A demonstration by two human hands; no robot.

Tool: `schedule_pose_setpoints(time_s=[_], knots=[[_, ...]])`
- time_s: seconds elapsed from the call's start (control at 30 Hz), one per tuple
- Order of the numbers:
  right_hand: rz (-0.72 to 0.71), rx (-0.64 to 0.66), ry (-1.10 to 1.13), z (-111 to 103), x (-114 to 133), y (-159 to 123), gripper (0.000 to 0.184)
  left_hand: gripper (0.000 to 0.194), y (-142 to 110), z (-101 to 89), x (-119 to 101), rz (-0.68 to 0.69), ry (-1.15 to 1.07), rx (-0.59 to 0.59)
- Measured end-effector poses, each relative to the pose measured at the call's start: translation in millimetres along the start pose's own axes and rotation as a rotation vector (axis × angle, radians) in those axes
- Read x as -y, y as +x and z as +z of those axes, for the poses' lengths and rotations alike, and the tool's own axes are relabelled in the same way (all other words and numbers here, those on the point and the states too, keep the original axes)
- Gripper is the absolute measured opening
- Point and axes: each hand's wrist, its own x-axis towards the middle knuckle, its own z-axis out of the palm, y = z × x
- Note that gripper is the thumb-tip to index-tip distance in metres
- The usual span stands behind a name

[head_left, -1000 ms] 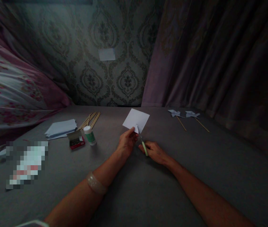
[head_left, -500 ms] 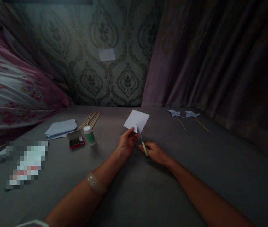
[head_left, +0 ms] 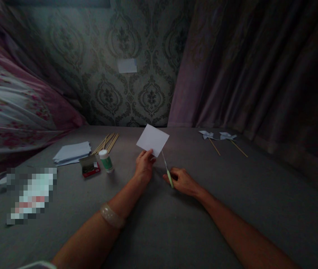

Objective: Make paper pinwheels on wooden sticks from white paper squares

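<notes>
My left hand (head_left: 145,164) pinches the near corner of a square sheet of white paper (head_left: 153,139), raised above the grey cloth surface. To its right, my right hand (head_left: 183,181) grips a pair of scissors (head_left: 170,178) by pale green handles. The blades point up and away, and their tips are beside the paper's right edge, apart from it or barely touching; I cannot tell which. My right fingers partly hide the handles.
On the left are a paper stack (head_left: 73,152), several wooden sticks (head_left: 107,142), a white-and-green bottle (head_left: 106,161) and a small open red box (head_left: 90,167). Two paper pinwheels (head_left: 207,135) on sticks lie at the back right. A patterned wall (head_left: 152,93) and curtains (head_left: 226,74) stand behind.
The scissor blades were over the paper and have come out of it. My left hand has shifted the paper left and slightly up, while my right hand has barely moved.
</notes>
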Motion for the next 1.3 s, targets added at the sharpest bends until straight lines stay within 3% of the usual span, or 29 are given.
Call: schedule_pose_setpoints(time_s=[0.1,0.37,0.47,0.77,1.3], knots=[[0.055,-0.080,0.117,-1.0,-2.4,2.3,0.041,0.030,0.3,-0.6,0.2,-0.002,0.028,-0.003],[0.246,-0.484,0.457,-13.8,-20.8,11.9,0.039,0.028,-1.5,-4.6,4.3,0.035,0.187,0.060],[0.279,-0.569,0.519,-17.3,-25.7,14.1,0.038,0.029,-1.8,-4.4,3.5,0.013,0.192,0.064],[0.315,-0.570,0.620,-16.9,-27.1,15.2,0.041,0.029,-0.3,-4.3,9.8,-0.035,0.204,0.160],[0.325,-0.547,0.614,-14.7,-14.0,15.9,0.035,0.034,-2.8,-2.7,12.7,-0.019,0.221,0.183]])
